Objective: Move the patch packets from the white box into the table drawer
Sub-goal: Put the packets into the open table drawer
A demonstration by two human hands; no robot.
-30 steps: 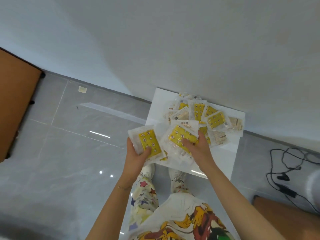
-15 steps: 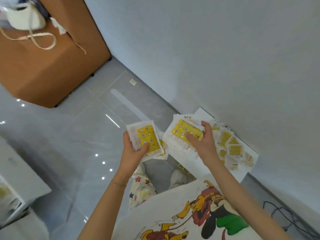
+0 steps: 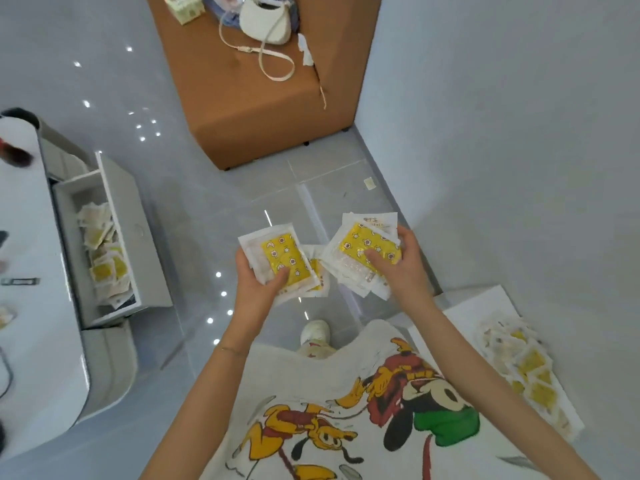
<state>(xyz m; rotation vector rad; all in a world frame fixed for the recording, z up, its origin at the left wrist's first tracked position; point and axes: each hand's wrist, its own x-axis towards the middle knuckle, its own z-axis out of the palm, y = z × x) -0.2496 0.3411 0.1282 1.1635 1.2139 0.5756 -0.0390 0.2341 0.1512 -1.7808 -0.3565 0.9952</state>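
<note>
Held packets [image 3: 282,261] have left box [image 3: 460,317]; drawer [image 3: 121,220] holds others.

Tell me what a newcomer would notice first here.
Mid-frame, above the floor, the left hand grips one stack of yellow packets and the right hand grips a second stack. At far left the open drawer already holds a pile; at lower right the white box has leftover packets.

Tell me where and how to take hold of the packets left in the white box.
Probably best from above: the packets lie flat and overlapping in the open white box. Slide fingers under the pile's edge on the box's bare side, then pinch several by their white sealed borders.
</note>
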